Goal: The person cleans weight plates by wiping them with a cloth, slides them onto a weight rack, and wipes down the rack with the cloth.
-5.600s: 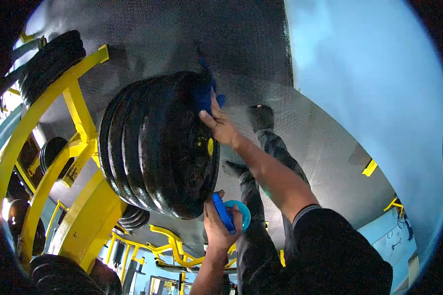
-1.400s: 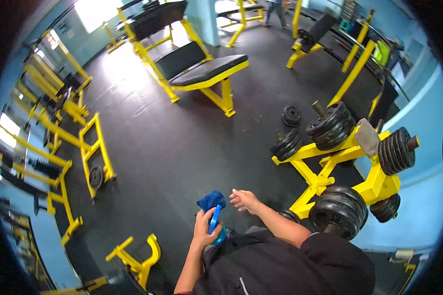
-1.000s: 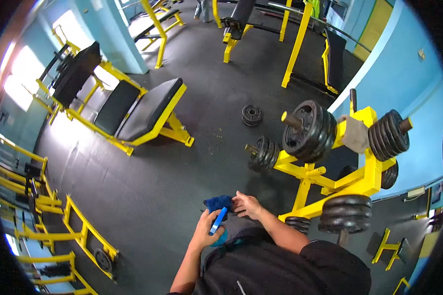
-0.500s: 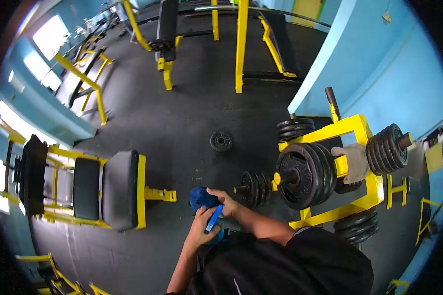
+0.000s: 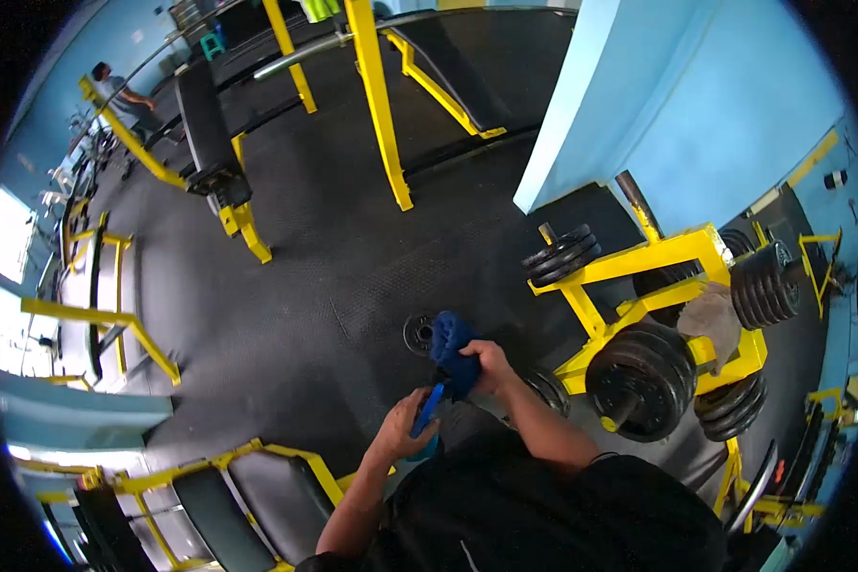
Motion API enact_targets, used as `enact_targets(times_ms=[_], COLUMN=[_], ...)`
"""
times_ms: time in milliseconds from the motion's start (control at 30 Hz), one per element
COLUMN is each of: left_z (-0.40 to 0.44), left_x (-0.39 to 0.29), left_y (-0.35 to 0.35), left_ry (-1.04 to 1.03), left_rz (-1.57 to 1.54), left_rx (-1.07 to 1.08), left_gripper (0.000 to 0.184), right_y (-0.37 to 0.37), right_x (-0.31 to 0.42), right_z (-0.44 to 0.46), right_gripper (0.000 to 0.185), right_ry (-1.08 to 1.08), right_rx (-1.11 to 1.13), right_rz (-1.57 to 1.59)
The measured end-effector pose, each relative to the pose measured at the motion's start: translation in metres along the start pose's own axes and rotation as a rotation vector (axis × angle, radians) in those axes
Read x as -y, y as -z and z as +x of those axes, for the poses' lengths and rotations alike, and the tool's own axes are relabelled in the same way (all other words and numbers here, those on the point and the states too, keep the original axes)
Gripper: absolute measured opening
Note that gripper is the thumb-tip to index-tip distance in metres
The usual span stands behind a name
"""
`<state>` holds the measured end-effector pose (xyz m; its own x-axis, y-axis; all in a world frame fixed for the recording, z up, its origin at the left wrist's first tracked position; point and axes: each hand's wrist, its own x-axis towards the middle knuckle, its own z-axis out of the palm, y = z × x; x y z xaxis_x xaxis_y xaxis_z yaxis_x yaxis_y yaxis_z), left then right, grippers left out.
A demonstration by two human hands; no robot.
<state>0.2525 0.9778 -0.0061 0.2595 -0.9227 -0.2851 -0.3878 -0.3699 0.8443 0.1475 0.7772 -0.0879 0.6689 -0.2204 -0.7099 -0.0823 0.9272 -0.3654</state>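
My left hand (image 5: 402, 429) is closed round a blue-handled object (image 5: 428, 410); a teal round part (image 5: 423, 450) shows below it. A dark blue cloth (image 5: 454, 351) is bunched in my right hand (image 5: 491, 366), whose fingers pinch its right side. The cloth hangs just above and right of my left hand, close to the blue handle. Behind the cloth, a small black weight plate (image 5: 418, 335) lies on the floor.
At right stands a yellow plate rack (image 5: 643, 255) with black plates (image 5: 643, 381) and a grey cloth (image 5: 711, 322) on it. Padded benches (image 5: 205, 124) stand at upper left and lower left. A person (image 5: 129, 100) is at the far upper left. A blue wall pillar (image 5: 572, 105) rises beyond the rack.
My hands have left the large plates, and the view has swung round across the room. The cloth has gone from bunched against both hands to being held out by my right hand.
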Motion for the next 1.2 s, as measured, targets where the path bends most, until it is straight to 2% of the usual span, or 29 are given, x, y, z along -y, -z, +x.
enact_targets(times_ms=[33,67,100,133,167,233,300,333,367,400,467,500,600,667,700,833,867,933,1133,1167,1200], left_z=[0.015,0.034,0.056,0.079,0.099,0.139,0.173,0.189,0.211,0.234,0.279,0.299,0.373,0.408,0.421,0.457,0.464,0.471,0.473,0.475,0.476], left_x=[0.011,0.027,0.039,0.047,0.052,0.050,0.042,0.045,0.050,0.050,0.041,0.040,0.057,0.060,0.062,0.068,0.087,0.108,0.166,0.180,0.195], left_y=[0.011,0.020,0.029,0.040,0.053,0.083,0.104,0.112,0.117,0.121,0.127,0.131,0.125,0.125,0.124,0.128,0.129,0.127,0.117,0.113,0.110], left_ry=[-0.006,-0.126,-0.256,-0.280,-0.252,-0.253,-0.121,-0.135,-0.241,-0.352,-0.410,-0.438,-0.590,-0.645,-0.681,-0.652,-0.713,-0.787,-0.716,-0.732,-0.745], left_rz=[0.003,0.042,0.084,0.097,0.072,0.080,0.143,0.151,0.132,0.109,0.145,0.183,0.191,0.257,0.308,0.497,0.506,0.522,0.661,0.636,0.614], left_rx=[0.023,-0.035,-0.093,-0.067,-0.024,0.067,0.134,0.193,0.199,0.204,0.327,0.403,0.705,0.875,0.931,1.281,1.335,1.440,1.601,1.635,1.666], left_gripper=[0.060,0.059,0.058,0.058,0.058,0.057,0.055,0.055,0.054,0.052,0.053,0.054,0.057,0.057,0.057,0.054,0.054,0.054,0.058,0.059,0.060], right_y=[0.000,0.003,0.008,0.011,0.014,0.011,-0.004,-0.004,-0.004,0.000,0.008,0.037,0.013,-0.002,0.015,-0.043,-0.060,-0.092,-0.146,-0.146,-0.151], right_x=[0.008,0.013,0.015,0.022,0.026,0.042,0.066,0.072,0.078,0.086,0.093,0.081,0.089,0.075,0.046,0.001,-0.013,-0.027,-0.090,-0.121,-0.127], right_z=[0.009,0.023,0.040,0.056,0.069,0.092,0.099,0.096,0.094,0.095,0.102,0.125,0.108,0.109,0.130,0.139,0.150,0.158,0.229,0.261,0.270], right_gripper=[0.025,0.025,0.026,0.027,0.027,0.027,0.024,0.022,0.021,0.025,0.035,0.035,0.037,0.039,0.037,0.032,0.032,0.028,0.031,0.043,0.043], right_ry=[0.022,0.037,0.049,0.065,0.087,0.146,0.166,0.166,0.167,0.245,0.412,0.434,0.714,0.824,0.786,0.956,0.960,0.820,0.821,0.758,0.760], right_rx=[0.001,-0.010,-0.116,-0.220,-0.228,-0.434,-0.508,-0.560,-0.611,-0.597,-0.575,-0.617,-0.695,-0.834,-0.978,-1.235,-1.268,-1.352,-1.372,-1.420,-1.420], right_rz=[0.074,0.091,0.097,0.108,0.146,-0.042,0.089,0.145,0.201,0.218,0.272,0.347,0.533,0.689,0.791,1.280,1.341,1.450,1.673,1.584,1.615])
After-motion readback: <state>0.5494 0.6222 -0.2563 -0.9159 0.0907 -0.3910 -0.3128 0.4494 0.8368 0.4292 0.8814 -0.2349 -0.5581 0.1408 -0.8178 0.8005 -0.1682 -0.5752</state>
